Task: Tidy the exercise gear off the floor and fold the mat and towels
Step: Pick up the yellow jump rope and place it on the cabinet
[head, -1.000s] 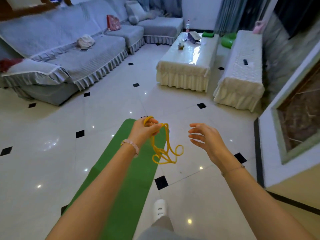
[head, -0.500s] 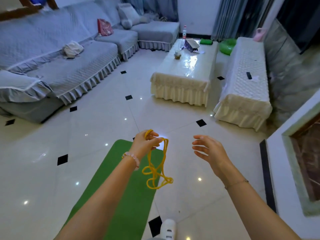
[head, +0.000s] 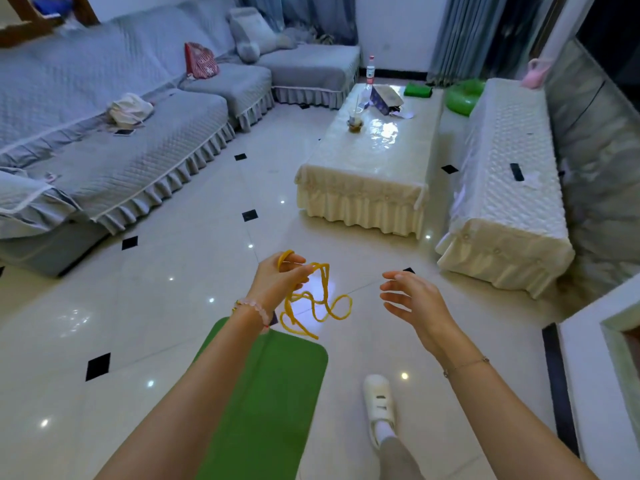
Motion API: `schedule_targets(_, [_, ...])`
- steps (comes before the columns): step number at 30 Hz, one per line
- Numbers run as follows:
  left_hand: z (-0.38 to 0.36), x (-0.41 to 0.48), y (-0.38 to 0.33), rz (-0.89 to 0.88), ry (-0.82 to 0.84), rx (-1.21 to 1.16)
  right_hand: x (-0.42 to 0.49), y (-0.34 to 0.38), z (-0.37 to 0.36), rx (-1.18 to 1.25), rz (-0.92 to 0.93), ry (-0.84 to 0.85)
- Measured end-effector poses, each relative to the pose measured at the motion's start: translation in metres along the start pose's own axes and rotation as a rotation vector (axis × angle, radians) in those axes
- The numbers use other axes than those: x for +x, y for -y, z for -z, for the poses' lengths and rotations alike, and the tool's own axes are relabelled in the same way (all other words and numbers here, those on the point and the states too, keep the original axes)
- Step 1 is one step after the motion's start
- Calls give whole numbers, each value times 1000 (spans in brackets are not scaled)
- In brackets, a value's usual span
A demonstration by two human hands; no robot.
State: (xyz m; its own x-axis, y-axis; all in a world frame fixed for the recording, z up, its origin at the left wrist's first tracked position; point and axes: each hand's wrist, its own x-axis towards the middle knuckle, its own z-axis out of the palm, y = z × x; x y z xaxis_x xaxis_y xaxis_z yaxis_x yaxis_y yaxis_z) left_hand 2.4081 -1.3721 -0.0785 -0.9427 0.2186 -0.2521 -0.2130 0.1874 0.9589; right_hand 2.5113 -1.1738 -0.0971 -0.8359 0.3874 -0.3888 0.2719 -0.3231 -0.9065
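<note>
1. Sofa [head: 138, 157]: grey, well apart from the mat, up and to its left.
2. Mat [head: 263, 403]: green, flat and unfolded on the floor [head: 166, 306]. Its long axis runs from the person's feet out into the room.
3. Left hand [head: 277, 280]: over the mat's far end. Its fingers are curled and pinch the top of the cord, and a loop shows over them.
4. Cord [head: 313, 306]: yellow, thin and limp, clear of the floor. Its tangled loops hang from the left hand above the mat's far right corner, with the long axis roughly up and down.
5. Right hand [head: 414, 301]: right of the mat. It holds nothing, fingers spread and loosely bent, palm towards the cord but apart from it. The loops lie to its left, so it likely reaches left to gather them.
6. Tabletop [head: 363, 161]: beyond the mat and well apart, a likely place to set the cord down.
</note>
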Motion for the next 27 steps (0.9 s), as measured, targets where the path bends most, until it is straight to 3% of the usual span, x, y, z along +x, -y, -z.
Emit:
schedule_targets(14, [-70, 237, -78, 29, -104, -156, 266, 126, 0, -95, -13, 129])
schedule_targets(27, [-47, 457, -111, 19, -220, -152, 479, 170, -73, -106, -92, 210])
